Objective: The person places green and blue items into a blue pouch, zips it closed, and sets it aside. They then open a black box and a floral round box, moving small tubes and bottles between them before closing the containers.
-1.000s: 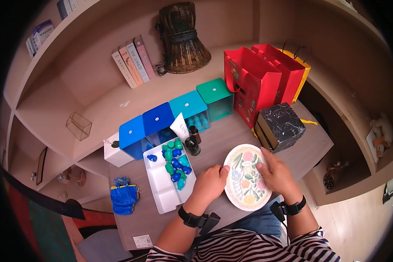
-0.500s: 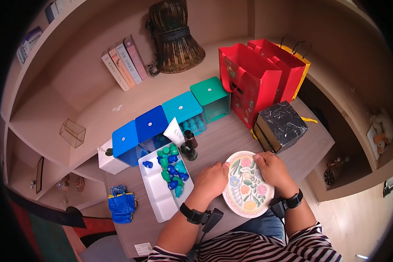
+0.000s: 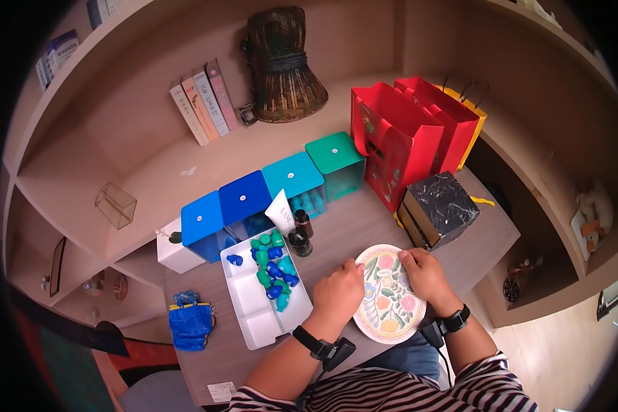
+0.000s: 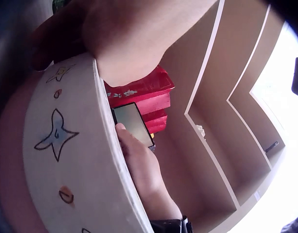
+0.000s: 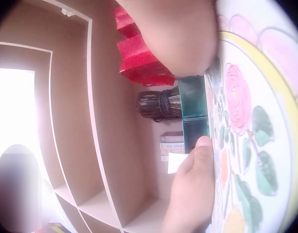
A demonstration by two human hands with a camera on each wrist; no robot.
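- Dark-and-white stripes right across the top, sleeves too!
- Black straps, both wrists, each carrying a black block!
- Thin dark cable at the right!
- Blue trousers below!

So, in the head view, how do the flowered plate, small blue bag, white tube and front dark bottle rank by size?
1. Flowered plate
2. Small blue bag
3. White tube and front dark bottle: too alike to rank

Beige shelving backs a greyish desk over pale flooring, with bright light to one side.
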